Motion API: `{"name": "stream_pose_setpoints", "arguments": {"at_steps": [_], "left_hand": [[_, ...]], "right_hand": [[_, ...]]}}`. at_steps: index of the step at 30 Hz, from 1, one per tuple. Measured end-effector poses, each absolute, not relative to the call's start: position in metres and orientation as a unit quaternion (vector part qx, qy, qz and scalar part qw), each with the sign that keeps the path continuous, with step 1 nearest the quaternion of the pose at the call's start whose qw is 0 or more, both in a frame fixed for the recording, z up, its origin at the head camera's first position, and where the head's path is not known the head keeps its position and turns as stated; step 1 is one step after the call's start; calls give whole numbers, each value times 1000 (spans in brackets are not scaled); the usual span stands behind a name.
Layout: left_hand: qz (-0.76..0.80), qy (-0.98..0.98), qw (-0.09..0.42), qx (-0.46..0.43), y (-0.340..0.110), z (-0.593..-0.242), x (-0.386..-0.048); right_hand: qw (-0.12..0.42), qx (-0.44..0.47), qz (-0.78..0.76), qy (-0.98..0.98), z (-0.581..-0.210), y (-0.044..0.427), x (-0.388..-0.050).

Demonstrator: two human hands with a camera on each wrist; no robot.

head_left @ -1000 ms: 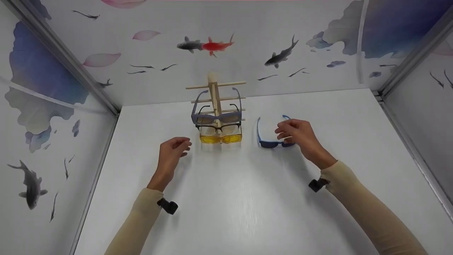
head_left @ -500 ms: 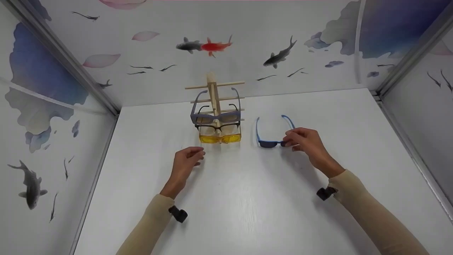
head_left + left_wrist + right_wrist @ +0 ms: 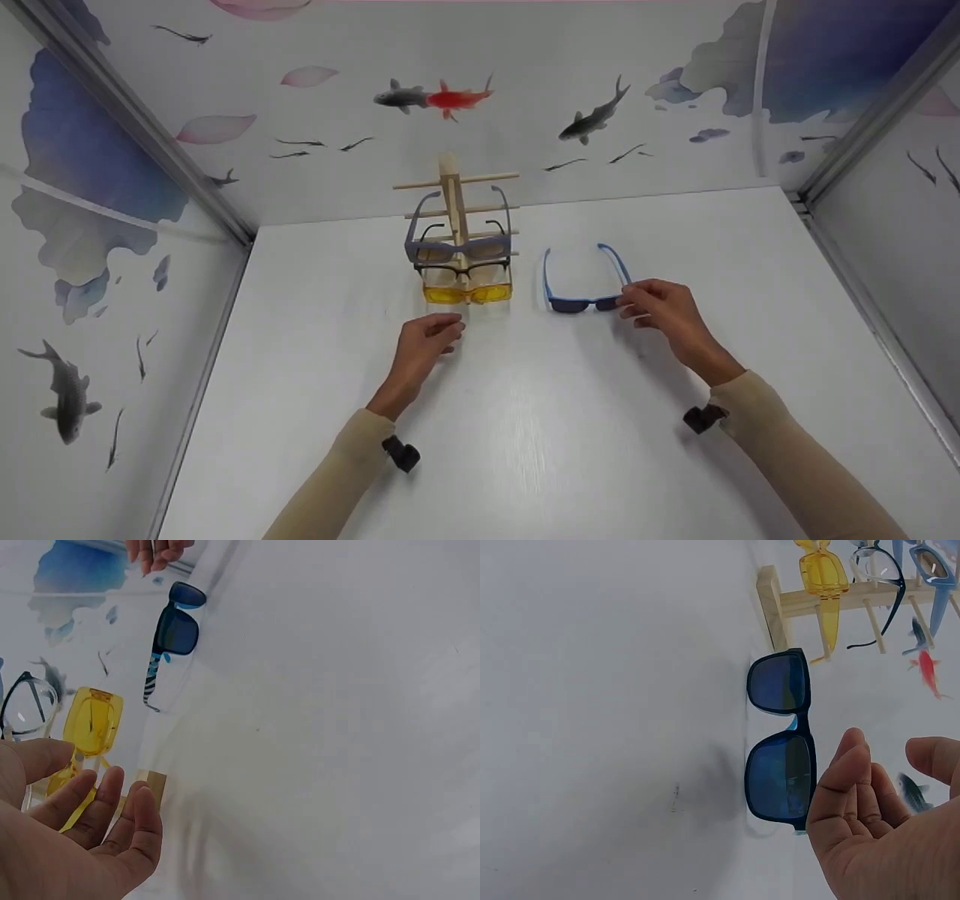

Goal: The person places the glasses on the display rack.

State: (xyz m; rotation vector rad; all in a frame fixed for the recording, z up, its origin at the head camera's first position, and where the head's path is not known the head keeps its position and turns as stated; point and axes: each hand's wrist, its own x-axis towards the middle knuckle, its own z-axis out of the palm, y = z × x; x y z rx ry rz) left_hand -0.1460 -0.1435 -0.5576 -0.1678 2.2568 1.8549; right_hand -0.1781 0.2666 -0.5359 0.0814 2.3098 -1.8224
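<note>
Blue-framed sunglasses (image 3: pixel 571 306) with dark lenses rest on the white table, arms spread toward the back wall. Beside their right hinge is my right hand (image 3: pixel 664 311); the right wrist view shows its fingers loosely bent, thumb apart from them, nothing pinched. Whether a fingertip touches the frame I cannot tell. My left hand (image 3: pixel 427 345) hovers, loosely bent and holding nothing, in front of a wooden display stand (image 3: pixel 453 199). On that stand hang yellow glasses (image 3: pixel 442 295) lowest, black-rimmed clear glasses (image 3: pixel 463 271) above, and grey-blue sunglasses (image 3: pixel 457 250) over those.
The white table (image 3: pixel 495 450) meets a back wall (image 3: pixel 525 45) printed with fish and petals. Side panels with metal edges close it in left and right. The top peg (image 3: pixel 491 178) of the stand bears no glasses.
My left hand has moved right, to in front of the stand. My right hand has shifted right and nearer, from over the blue sunglasses to their right hinge. The sunglasses stay put.
</note>
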Motion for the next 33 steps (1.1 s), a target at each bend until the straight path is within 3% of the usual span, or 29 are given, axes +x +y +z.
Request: {"name": "stream_pose_setpoints", "arguments": {"at_steps": [33], "left_hand": [[642,753,142,7,-66,-566,-156]], "right_hand": [[73,70,-595,797,-558,292,-175]]}}
